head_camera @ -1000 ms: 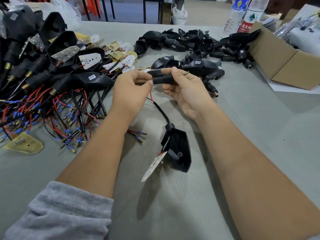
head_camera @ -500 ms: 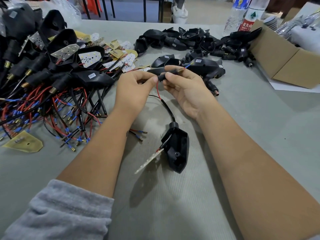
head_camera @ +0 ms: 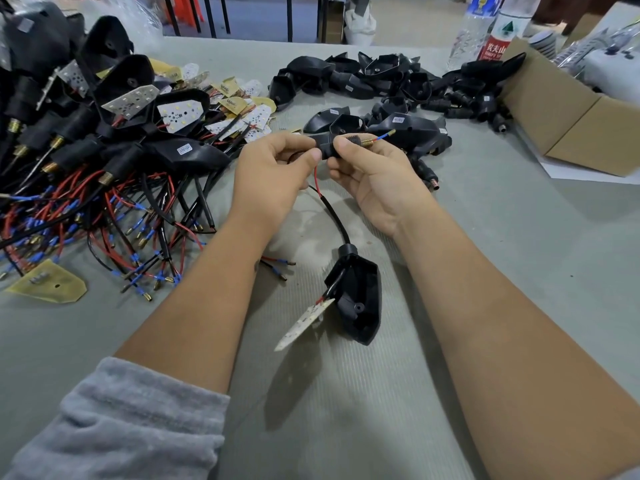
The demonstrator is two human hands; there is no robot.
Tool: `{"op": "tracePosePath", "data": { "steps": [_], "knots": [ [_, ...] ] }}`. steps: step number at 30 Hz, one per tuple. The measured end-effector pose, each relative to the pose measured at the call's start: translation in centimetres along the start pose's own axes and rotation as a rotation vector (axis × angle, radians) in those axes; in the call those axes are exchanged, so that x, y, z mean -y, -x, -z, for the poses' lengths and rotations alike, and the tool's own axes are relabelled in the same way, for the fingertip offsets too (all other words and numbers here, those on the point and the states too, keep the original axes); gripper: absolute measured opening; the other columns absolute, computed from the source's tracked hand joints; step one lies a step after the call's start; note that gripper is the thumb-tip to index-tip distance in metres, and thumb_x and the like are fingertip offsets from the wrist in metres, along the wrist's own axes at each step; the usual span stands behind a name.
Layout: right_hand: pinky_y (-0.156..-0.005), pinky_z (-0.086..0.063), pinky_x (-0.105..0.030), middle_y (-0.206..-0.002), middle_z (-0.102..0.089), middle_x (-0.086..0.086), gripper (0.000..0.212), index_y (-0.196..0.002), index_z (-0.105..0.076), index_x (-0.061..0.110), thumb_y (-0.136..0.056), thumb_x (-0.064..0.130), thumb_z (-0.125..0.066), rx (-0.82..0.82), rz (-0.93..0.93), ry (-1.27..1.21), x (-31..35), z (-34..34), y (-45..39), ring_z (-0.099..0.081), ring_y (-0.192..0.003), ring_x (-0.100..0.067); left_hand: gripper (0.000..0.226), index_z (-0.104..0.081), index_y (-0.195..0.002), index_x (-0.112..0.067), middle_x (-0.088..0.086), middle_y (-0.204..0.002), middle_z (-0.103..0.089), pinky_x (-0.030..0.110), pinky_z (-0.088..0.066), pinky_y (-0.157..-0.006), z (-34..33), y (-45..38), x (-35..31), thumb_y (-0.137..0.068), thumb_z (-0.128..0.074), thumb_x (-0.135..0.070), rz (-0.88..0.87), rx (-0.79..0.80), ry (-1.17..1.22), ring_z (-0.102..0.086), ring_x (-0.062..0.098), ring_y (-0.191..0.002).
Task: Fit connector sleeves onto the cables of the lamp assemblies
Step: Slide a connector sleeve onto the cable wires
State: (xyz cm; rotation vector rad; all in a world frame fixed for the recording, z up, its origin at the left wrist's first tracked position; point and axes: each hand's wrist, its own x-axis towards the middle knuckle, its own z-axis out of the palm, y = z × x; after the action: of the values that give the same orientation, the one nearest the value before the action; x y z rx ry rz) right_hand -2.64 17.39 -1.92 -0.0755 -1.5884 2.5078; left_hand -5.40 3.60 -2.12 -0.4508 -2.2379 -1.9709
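Since a second ago both hands have closed together and the wire ends have come through: a brass threaded tip with a blue-capped wire (head_camera: pixel 381 136) now sticks out past the right thumb, where earlier only a black tube showed.

Hands: left hand (head_camera: pixel 273 174) pinches the black connector sleeve (head_camera: pixel 325 147) from the left; right hand (head_camera: pixel 374 174) grips its other end between thumb and forefinger. Both are narrow, curled on the part, held just above the table (head_camera: pixel 519 271).

Cable (head_camera: pixel 334 216): black, with a red lead splitting off near the sleeve, looping down to the lamp housing (head_camera: pixel 360 299) that lies between the forearms, its white LED board (head_camera: pixel 304 323) hanging out at the lower left.

Progress, as I judge it: this sleeve is threaded on but probably not yet seated; one piece mid-fit.

- Left pile (head_camera: pixel 104 150): many housings with red and black leads trailing; too tangled to count. Several carry black sleeves with brass tips, so likely finished, though I cannot be sure.
- Far pile (head_camera: pixel 381 81): bare black shells and sleeves, more than a dozen, exact number unclear.
- Loose boards: one yellow board (head_camera: pixel 48 282) by itself at the near left, plus a scatter of others behind.
- Two water bottles (head_camera: pixel 498 29) and one cardboard box (head_camera: pixel 571 126) at far right.

Much remains, judging by the far pile.
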Motion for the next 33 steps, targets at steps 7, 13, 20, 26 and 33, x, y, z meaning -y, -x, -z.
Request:
{"op": "tracePosePath", "data": {
  "steps": [7,13,20,26,33],
  "knots": [
    [-0.064,-0.053,-0.022,-0.075,-0.067,-0.004,0.005,-0.089,-0.059,0.005,-0.092,0.005,-0.063,-0.037,0.009,0.018,0.05,-0.26,0.10,-0.060,-0.061,-0.011,0.018,-0.066,-0.076,-0.020,0.000,-0.069,-0.063,0.017,-0.053,-0.060,-0.02,-0.08,-0.02,-0.090,-0.068,-0.009,0.012,-0.039,0.063,-0.059,0.004,-0.061],
    [-0.064,-0.053,-0.022,-0.072,-0.066,-0.003,0.011,-0.083,-0.059,0.009,-0.090,0.001,-0.063,0.006,0.007,-0.007,0.13,-0.06,0.09,-0.061,-0.061,-0.012,0.018,-0.071,-0.074,-0.029,-0.010,-0.062,-0.064,0.021,-0.050,-0.061,0.27,-0.16,-0.04,-0.086,-0.073,-0.015,-0.016,-0.018,0.073,-0.056,0.006,-0.064],
    [-0.079,-0.057,-0.026,-0.081,-0.066,-0.009,0.016,-0.097,-0.060,0.007,-0.091,-0.007,-0.056,0.094,-0.026,-0.069,0.17,0.14,0.11,-0.067,-0.072,-0.015,0.011,-0.070,-0.082,-0.023,-0.007,-0.066,-0.064,0.016,-0.047,-0.058,0.06,-0.21,0.30,-0.090,-0.068,-0.015,0.033,-0.029,0.105,-0.055,0.001,-0.059],
    [-0.081,-0.056,-0.028,-0.081,-0.068,-0.009,0.026,-0.103,-0.060,0.008,-0.089,-0.013,-0.053,0.084,-0.012,-0.040,0.07,-0.10,0.19,-0.067,-0.073,-0.016,0.005,-0.064,-0.087,-0.011,0.000,-0.071,-0.064,0.017,-0.053,-0.063,-0.03,-0.28,0.23,-0.092,-0.066,-0.010,0.111,-0.057,0.240,-0.060,0.000,-0.058],
    [-0.065,-0.054,-0.027,-0.079,-0.060,-0.011,0.020,-0.106,-0.057,0.004,-0.090,-0.008,-0.057,0.047,0.016,0.084,-0.01,-0.60,0.48,-0.060,-0.064,-0.018,0.007,-0.070,-0.083,-0.016,-0.001,-0.066,-0.058,0.017,-0.047,-0.058,0.57,-0.37,0.45,-0.090,-0.068,-0.016,0.091,-0.036,0.174,-0.053,0.004,-0.059]
  ]
}}
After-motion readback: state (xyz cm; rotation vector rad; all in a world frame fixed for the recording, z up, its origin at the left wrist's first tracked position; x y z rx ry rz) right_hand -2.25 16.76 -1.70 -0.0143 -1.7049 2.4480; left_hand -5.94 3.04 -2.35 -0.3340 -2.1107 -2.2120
